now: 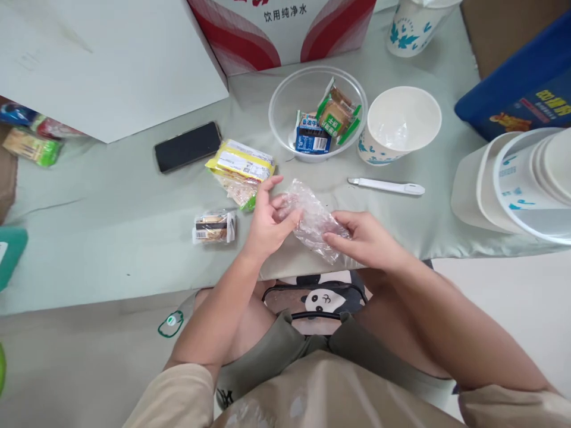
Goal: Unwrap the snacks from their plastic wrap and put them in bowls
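A crumpled clear plastic bag [314, 223] stretches between my two hands above the front edge of the table. My left hand [269, 224] pinches its upper left end with the thumb, index finger raised. At the lower right end, my right hand [368, 239] grips the plastic between thumb and fingers. Just beyond my left hand lies a yellow and white snack packet [242, 161], with a partly hidden clear wrapper under it. A small wrapped snack [214, 228] rests to the left of that hand. A white utility knife [386, 186] lies beyond my right hand.
Farther back stand a clear plastic bowl [279, 122] with wrapped snacks and a paper cup [404, 107] with clear plastic inside. A phone [188, 147] lies left. Boxes [289, 35] line the back. Stacked containers [475, 184] and a blue package [521, 77] stand right.
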A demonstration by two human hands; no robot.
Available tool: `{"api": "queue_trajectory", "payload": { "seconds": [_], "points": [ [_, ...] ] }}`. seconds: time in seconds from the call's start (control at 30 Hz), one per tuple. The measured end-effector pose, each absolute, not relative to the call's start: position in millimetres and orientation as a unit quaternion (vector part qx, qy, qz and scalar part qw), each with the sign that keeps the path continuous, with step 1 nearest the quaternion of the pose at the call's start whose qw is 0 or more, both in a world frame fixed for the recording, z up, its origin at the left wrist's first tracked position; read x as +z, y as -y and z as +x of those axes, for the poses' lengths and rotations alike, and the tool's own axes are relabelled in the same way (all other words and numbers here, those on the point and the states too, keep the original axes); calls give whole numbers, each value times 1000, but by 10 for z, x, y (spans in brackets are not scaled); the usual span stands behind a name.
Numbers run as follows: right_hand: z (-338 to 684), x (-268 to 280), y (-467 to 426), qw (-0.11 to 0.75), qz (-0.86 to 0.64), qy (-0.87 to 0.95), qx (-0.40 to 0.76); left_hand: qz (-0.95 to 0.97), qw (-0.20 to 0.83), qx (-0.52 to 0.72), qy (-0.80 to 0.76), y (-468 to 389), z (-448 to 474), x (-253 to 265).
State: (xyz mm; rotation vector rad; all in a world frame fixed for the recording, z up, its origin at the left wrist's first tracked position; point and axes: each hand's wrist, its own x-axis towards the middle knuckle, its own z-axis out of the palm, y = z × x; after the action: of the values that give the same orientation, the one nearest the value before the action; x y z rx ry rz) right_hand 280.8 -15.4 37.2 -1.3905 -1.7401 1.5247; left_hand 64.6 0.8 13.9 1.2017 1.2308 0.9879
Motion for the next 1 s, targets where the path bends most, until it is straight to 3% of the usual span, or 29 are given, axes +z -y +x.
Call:
{"api": "queue_trajectory", "payload": {
  "seconds": [0.13,0.2,0.37,0.43,0.6,0.77,1.0],
  "points": [
    [2717,380,99,258,-508,610,551,654,243,440,-566,102,666,166],
    [2702,370,80,277,-469,617,568,711,206,422,-523,156,694,184],
    [2700,327,68,315,-402,656,555,677,445,355,-467,159,756,164],
    [2704,285,76,322,-414,666,530,635,490,343,-489,128,767,155],
    [2737,152,96,391,-528,626,420,612,502,335,-511,72,765,171],
    [2774,103,96,355,-498,615,497,575,508,358,-532,21,773,104],
    [2824,72,38,400,-512,602,464,559,527,378,-517,-64,799,-52]
  ]
}}
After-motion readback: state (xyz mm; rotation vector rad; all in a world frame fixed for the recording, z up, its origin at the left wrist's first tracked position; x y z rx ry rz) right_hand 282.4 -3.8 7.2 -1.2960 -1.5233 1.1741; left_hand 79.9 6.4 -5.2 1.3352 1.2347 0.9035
